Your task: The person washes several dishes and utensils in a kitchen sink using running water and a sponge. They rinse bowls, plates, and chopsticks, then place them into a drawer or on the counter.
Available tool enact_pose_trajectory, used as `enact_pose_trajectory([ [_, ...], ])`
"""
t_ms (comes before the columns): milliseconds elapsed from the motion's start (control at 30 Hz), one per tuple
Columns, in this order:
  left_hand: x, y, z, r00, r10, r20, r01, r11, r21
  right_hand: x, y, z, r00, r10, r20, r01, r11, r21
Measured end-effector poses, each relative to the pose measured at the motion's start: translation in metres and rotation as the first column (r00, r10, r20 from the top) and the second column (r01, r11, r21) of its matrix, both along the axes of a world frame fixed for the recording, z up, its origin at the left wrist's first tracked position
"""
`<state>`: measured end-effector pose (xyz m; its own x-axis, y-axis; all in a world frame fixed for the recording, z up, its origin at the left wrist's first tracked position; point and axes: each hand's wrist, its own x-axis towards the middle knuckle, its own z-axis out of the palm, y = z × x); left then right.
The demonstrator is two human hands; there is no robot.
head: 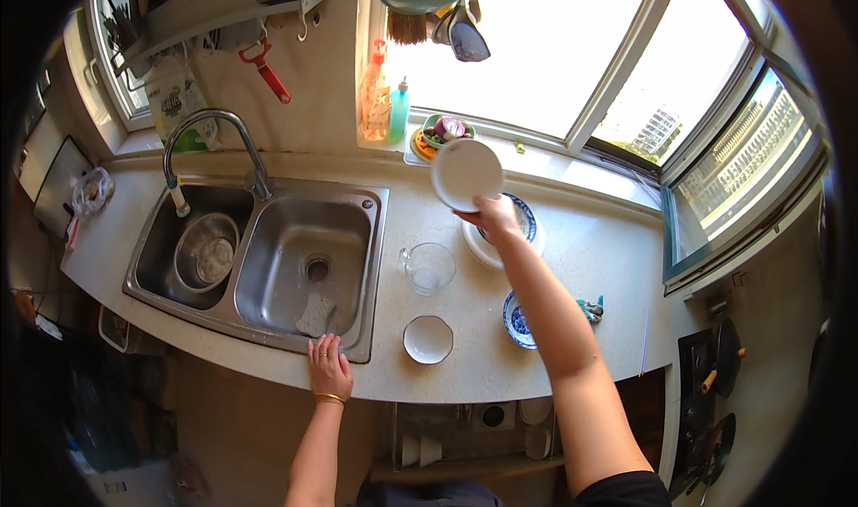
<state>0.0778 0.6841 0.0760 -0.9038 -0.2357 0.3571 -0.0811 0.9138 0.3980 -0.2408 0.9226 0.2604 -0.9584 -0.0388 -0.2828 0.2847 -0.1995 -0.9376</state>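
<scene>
My right hand (497, 220) grips a white plate (467, 175) by its near edge, tilted up at the back of the counter. Partly covered by that hand, a blue-rimmed dish (526, 215) rests on a larger white plate (484, 251). My left hand (328, 366) lies on the front rim of the double steel sink (380, 259), fingers spread a little and holding nothing. Just beyond its fingertips a pale wet cloth or sponge (315, 315) sits in the right basin. Between the hands stand a clear glass jug (430, 269) and a white bowl (427, 340).
My right forearm partly hides a blue-and-white bowl (517, 321); a crumpled cloth (592, 309) lies beyond it. A metal bowl (207, 252) sits in the left basin under the faucet (214, 113). Soap bottles (399, 112) and a bowl of vegetables (448, 130) line the windowsill.
</scene>
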Motion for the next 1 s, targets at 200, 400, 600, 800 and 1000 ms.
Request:
enact_pose_trajectory([
  [200,-0.002,0.002,-0.002,1.0,-0.011,-0.02,0.011,1.0,-0.003,0.016,-0.119,0.01,0.654,0.021,-0.756,0.318,0.9,0.3],
  [400,-0.001,0.002,-0.001,1.0,-0.013,-0.001,0.013,1.0,0.004,0.056,-0.185,0.03,0.291,0.272,-0.917,0.153,0.933,0.325],
  [600,0.0,0.0,-0.001,1.0,-0.007,-0.008,0.007,1.0,-0.009,0.079,-0.221,0.013,0.669,0.373,-0.643,-0.087,0.898,0.431],
  [800,-0.002,-0.001,-0.004,1.0,0.003,-0.002,-0.003,1.0,-0.013,0.098,-0.151,-0.019,0.949,0.313,-0.027,-0.311,0.948,0.068],
  [1000,-0.002,0.0,-0.008,0.999,-0.001,-0.04,0.0,1.0,-0.019,0.169,0.019,-0.002,0.969,0.244,0.027,-0.245,0.962,0.123],
])
